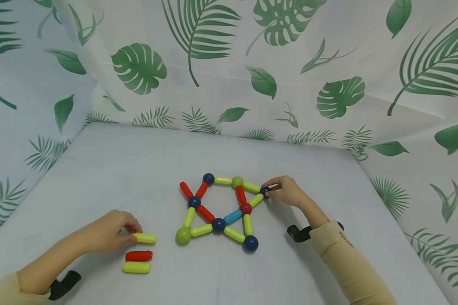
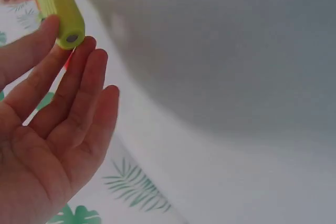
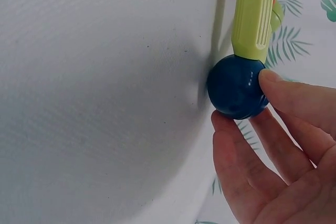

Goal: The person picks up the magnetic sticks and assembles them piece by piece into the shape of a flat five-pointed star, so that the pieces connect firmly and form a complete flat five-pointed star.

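Between thumb and fingers, my left hand (image 1: pixel 108 232) pinches the end of a yellow-green magnetic rod (image 1: pixel 145 238); the left wrist view shows a grey magnet in that rod's (image 2: pixel 64 14) near end. My right hand (image 1: pixel 290 194) grips a dark blue ball (image 3: pixel 236 87) at the right corner of a flat structure of rods and balls. Two yellow-green rods (image 1: pixel 256 200) meet at this ball. The structure joins red rods (image 1: pixel 205 213), a light blue rod (image 1: pixel 233 217), yellow-green rods, and blue, green and red balls (image 1: pixel 245 208). One red rod (image 1: pixel 185 190) sticks out free at its upper left.
A loose red rod (image 1: pixel 139 256) and another yellow-green rod (image 1: pixel 136 267) lie side by side just below my left hand. White cloth (image 1: pixel 137 152) covers the table, and leaf-print fabric (image 1: pixel 221 93) stands behind and along both sides.
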`<state>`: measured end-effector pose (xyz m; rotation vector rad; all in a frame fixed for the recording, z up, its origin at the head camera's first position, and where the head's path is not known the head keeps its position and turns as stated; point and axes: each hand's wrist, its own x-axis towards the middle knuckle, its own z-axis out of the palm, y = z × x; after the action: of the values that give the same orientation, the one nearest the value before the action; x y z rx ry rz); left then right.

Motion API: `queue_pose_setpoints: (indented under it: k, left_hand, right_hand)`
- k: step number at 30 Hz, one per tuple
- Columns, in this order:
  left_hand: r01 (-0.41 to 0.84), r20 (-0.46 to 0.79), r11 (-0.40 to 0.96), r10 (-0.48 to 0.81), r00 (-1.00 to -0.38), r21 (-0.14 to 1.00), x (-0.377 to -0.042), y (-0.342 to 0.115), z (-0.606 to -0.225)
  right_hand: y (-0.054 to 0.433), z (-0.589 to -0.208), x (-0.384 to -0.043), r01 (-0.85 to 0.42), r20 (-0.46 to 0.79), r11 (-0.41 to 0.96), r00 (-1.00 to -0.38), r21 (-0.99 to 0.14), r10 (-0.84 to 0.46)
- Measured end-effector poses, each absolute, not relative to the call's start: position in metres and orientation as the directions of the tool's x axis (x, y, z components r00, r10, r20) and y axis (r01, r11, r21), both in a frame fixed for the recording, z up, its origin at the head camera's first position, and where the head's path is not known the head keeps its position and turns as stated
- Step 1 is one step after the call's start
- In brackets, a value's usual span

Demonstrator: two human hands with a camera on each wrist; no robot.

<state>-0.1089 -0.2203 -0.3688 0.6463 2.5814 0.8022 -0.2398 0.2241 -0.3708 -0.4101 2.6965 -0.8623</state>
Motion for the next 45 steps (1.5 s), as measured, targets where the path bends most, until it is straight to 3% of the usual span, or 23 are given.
queue_pose_setpoints:
  k: [10,22,34,45]
  left_hand:
    - [0.379,-0.010,0.749,0.457,-0.889,0.544,-0.171,-0.196,-0.349]
    - [0.301,-0.035,0.804,0.370,-0.928,0.513,-0.236,-0.139,-0.359]
    - [0.238,-0.112,0.824,0.340,-0.934,0.515,-0.249,-0.126,-0.374]
    - [0.280,-0.076,0.842,0.353,-0.933,0.461,-0.238,-0.125,-0.360]
  right_hand:
    - [0.225,-0.371,-0.239,-0.183,-0.173,0.787,-0.923,-0.589,-0.345]
    - [0.224,-0.372,-0.239,-0.168,-0.185,0.786,-0.923,-0.595,-0.338]
    - [0.224,-0.371,-0.239,-0.179,-0.174,0.777,-0.922,-0.603,-0.347]
    - [0.224,-0.370,-0.239,-0.173,-0.182,0.779,-0.921,-0.602,-0.345]
